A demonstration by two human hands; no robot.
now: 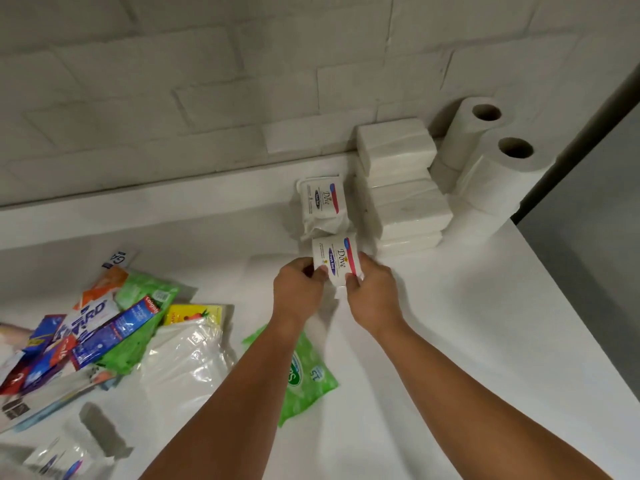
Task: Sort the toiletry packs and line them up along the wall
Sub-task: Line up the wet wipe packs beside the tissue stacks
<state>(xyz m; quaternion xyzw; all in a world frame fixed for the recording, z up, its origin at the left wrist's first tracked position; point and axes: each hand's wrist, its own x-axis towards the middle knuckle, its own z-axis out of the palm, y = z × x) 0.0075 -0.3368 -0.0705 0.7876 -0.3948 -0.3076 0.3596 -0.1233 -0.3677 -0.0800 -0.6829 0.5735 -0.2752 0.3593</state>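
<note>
A Dove soap pack [336, 259] is pinched between left hand [299, 289] and right hand [372, 292]; a second Dove pack [322, 202] lies beyond at 12 o'clock, tissue packs [401, 188] and 2 paper rolls [491, 161] at 1 o'clock, mixed toiletries [104, 327] at 8 o'clock.

Between the hands: soap pack [336, 261], left hand [299, 289] on its left edge, right hand [372, 292] on its right.
Just beyond the hands: second soap pack [322, 206], near the wall [207, 81].
Beyond the right hand: tissue packs [401, 188] stacked, paper rolls [491, 161] further right.
Behind the hands, under the left forearm: wipes pack [308, 379].
Well left of the left hand: heap of packs [104, 327].
</note>
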